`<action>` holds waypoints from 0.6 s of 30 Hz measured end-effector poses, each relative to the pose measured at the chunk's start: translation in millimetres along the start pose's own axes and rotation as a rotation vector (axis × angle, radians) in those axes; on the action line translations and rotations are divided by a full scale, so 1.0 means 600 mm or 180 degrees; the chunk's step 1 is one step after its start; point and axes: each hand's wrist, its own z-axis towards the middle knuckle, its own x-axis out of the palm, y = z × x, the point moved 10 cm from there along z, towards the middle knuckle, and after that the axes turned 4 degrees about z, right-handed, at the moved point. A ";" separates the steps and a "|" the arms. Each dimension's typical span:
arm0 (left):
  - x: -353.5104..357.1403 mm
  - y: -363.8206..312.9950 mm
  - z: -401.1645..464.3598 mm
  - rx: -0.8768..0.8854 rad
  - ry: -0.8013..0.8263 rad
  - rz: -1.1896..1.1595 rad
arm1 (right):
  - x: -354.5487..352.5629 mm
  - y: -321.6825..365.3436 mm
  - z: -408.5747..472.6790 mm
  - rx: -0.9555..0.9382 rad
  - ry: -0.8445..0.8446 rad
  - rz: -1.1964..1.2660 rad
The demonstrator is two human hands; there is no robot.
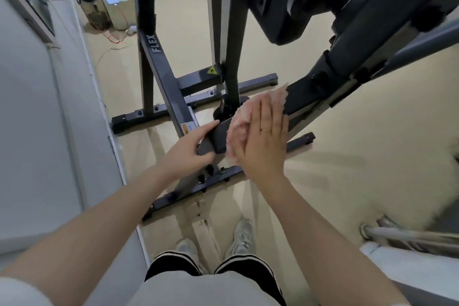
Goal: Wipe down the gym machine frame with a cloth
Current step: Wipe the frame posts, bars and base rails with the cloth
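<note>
A dark grey gym machine frame [161, 62] marked FLEX stands on the beige floor in front of me. One slanted black bar [305, 97] of it runs from the upper right down to my hands. My right hand [263, 136] lies flat, fingers straight, pressing a pink fluffy cloth [242, 119] against the side of that bar. My left hand [191, 146] grips the bar's lower end [216, 136], thumb along the top and fingers curled under. Most of the cloth is hidden beneath my right palm.
A white wall [49, 131] runs close along the left. The frame's floor feet [139, 117] spread across the floor ahead. Boxes, a bottle and red wires [109, 7] sit at the back left. A metal rack [407, 233] stands at the right. My shoes [238, 238] are just below the frame.
</note>
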 end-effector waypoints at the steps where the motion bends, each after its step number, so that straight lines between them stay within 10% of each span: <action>1: -0.003 -0.004 0.000 0.0007 0.0015 0.0006 | 0.011 0.019 -0.007 -0.0007 0.0135 -0.0023; 6: -0.019 -0.025 -0.001 -0.0030 0.0034 0.0192 | -0.026 0.030 -0.017 -0.0417 -0.0129 0.0722; 13: -0.003 -0.069 0.021 0.0172 0.0134 0.0224 | -0.034 -0.145 -0.130 0.2687 -0.0260 0.2792; 18: 0.013 -0.057 0.033 0.0100 0.0178 0.0601 | 0.040 -0.045 -0.068 0.3081 -0.0088 0.3678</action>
